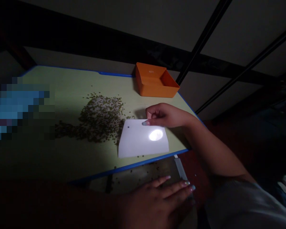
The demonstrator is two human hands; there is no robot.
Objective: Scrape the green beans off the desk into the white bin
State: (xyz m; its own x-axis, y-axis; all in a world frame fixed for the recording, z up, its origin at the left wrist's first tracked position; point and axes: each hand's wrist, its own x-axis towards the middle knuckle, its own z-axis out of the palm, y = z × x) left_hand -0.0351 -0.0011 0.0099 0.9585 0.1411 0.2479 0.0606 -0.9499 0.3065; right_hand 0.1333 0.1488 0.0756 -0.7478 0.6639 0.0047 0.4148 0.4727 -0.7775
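In the head view, the right hand is reaching in from the right side of the frame, and its grip is pinching the upper edge of a flat white sheet, with the thumb pressing on the top face and the other fingers curling at the edge. The sheet is lying tilted just below the middle of the frame, near the front rim of the yellowish desk, and is carrying one small dark speck and a bright oval patch of light. Just beside it, left of centre, a loose heap of small dark and greenish grains is spreading over the desk, a darker band of it trailing toward the left of the frame; a few stray grains are lying close to the blue edging. The left hand is stretching across the bottom centre, its grip spreading with fingers straight and slightly apart, over a pale container that is sitting below the desk's rim and holding scattered grains; whether the fingers are touching it I cannot tell. An orange box is standing open at the desk's far edge, upper right of centre. Dark-striped panels are filling the upper right.
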